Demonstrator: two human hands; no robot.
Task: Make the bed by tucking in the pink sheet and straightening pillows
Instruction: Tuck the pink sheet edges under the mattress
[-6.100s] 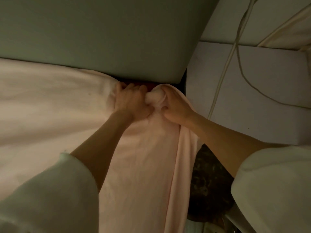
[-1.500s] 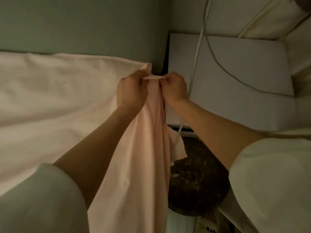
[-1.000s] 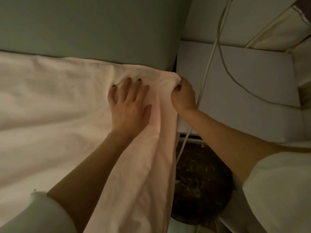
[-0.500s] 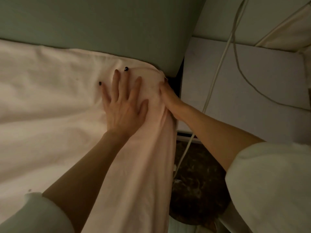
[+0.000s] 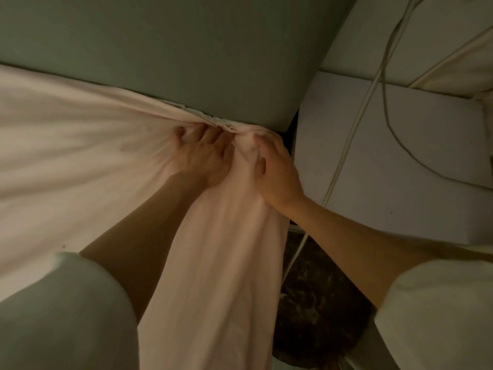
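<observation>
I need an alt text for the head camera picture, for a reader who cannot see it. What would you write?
Seen from above in dim light, a person's left hand and right hand push a bunched corner of the pink sheet toward the gap below the grey-green headboard. Loose sheet hangs down the bed's side; a white bedside unit with cables stands to the right.

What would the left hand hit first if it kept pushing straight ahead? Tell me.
The left hand, fingers dug into the bunched pink sheet, points at the grey-green padded headboard; it would likely meet that first, though depth is unclear.
</observation>
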